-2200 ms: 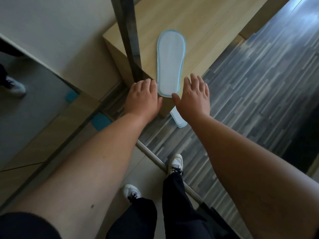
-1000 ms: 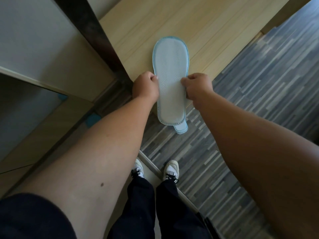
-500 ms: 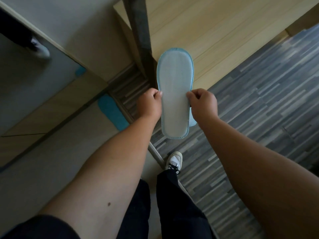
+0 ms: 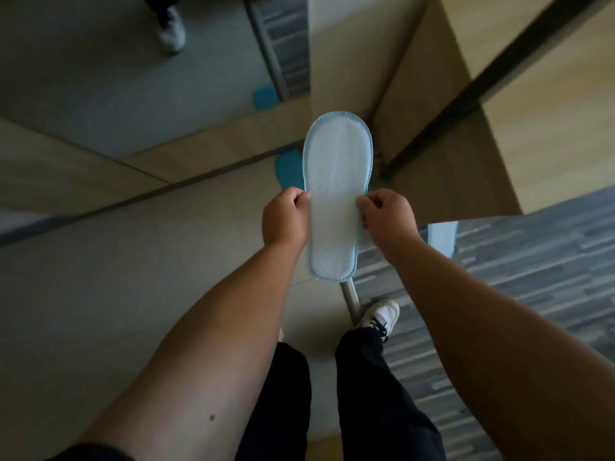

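While the left hand and right hand each pinch an edge of the slipper, held sole-up left of the counter, we advise even, level grips lest it sag.

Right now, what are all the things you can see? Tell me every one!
slipper: one, white with light blue edge, held up in the middle
pale blue piece: one, maybe another slipper, low at the right by the bench
wooden bench: one, light brown, upper right
dark post: one, black, slanting across the bench
teal marks: two, floor, left of the slipper
far shoe: one, pale grey, top left
own shoe: one, white, bottom middle
trousers: dark, bottom
left hand, right hand: two, fingers pinching the slipper's edges
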`<state>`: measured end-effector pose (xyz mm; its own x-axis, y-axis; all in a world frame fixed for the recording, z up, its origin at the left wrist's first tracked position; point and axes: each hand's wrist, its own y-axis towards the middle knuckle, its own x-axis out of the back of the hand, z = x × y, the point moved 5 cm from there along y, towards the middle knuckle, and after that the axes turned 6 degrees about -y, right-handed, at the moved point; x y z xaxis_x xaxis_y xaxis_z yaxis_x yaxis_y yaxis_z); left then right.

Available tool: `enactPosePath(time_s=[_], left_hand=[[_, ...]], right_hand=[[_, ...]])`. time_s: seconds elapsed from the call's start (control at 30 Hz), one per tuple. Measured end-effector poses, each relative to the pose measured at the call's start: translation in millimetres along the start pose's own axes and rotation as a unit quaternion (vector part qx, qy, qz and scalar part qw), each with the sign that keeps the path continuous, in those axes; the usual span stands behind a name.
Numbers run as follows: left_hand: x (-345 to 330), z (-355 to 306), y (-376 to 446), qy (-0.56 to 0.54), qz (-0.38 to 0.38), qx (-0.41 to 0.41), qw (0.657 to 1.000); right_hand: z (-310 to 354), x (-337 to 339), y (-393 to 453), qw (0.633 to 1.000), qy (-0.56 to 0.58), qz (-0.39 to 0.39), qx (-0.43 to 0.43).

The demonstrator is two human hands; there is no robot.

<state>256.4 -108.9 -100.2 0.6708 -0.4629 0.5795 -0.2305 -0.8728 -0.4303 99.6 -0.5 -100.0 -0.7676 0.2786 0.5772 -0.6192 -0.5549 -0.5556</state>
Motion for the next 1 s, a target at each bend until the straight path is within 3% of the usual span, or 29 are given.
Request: enactPosePath(time_s=[0.23,0.47,0.63,0.8,1.0], left_hand=[[86.7,79.5,23.7,-0.076,-0.018,0.058,0.995],[132.8,137.1,47.0,-0.114,-0.018,0.098,0.988],[134.0,145.3,61.1,-0.070,-0.022,0.089,0.993],[104.6,132.2,66.9,-0.210,0.062,0.117,0.969],[96.1,135.1,83.1,-0.319,0.055,0.157,0.933]], right_hand=[[68.0,-90.4,-18.2,0.999,-0.007,0.045,0.030],[98.9,-159.2,-19.2,0.995,-0.007,0.093,0.038],[114.4,-185.2,-12.0,0.988,-0.117,0.021,0.101],[124.5,-208.3,-7.7,0.964,-0.189,0.000,0.187],[130.5,-225.1,3.5,0.919,-0.249,0.041,0.303]])
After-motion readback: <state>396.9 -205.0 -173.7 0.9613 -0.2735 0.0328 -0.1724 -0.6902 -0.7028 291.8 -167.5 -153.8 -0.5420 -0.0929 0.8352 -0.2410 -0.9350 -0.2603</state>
